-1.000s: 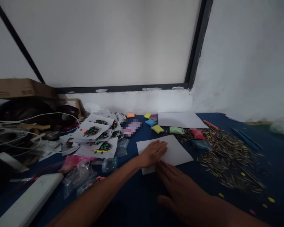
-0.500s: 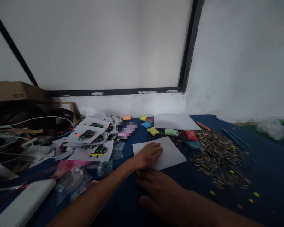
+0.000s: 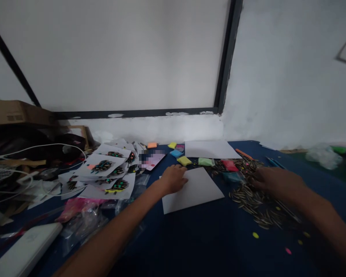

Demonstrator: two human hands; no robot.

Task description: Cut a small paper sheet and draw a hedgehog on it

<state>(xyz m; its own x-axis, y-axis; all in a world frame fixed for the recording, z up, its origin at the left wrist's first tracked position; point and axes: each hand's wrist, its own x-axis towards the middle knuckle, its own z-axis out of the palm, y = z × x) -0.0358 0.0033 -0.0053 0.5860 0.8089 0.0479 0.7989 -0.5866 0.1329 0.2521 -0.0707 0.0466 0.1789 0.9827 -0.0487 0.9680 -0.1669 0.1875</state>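
A blank sheet of white paper [image 3: 196,192] lies on the dark blue tabletop in front of me. My left hand [image 3: 174,179] rests on its far left part, palm down, fingers a little bent and the thumb apart. To the right is a loose pile of striped sunflower seeds [image 3: 245,200]. My right hand [image 3: 276,182] is over the far right part of that pile; its fingertips are blurred and partly hidden, so I cannot make out whether they hold a seed. Small packets of coloured clay, among them a red packet [image 3: 230,166] and a green packet [image 3: 206,162], lie behind the paper.
Papers with seed-and-clay figures [image 3: 99,167] are piled at left, beside a phone [image 3: 154,159]. Clear plastic bags [image 3: 86,223] and a white box-like object [image 3: 29,250] lie nearer. More white paper [image 3: 209,149] is at the back. Blue tweezers-like tools [image 3: 275,162] lie beyond the seeds.
My right hand has left the near edge of the paper and moved right to the seed pile. My left hand has shifted slightly left and back on the sheet, its fingers more bent.
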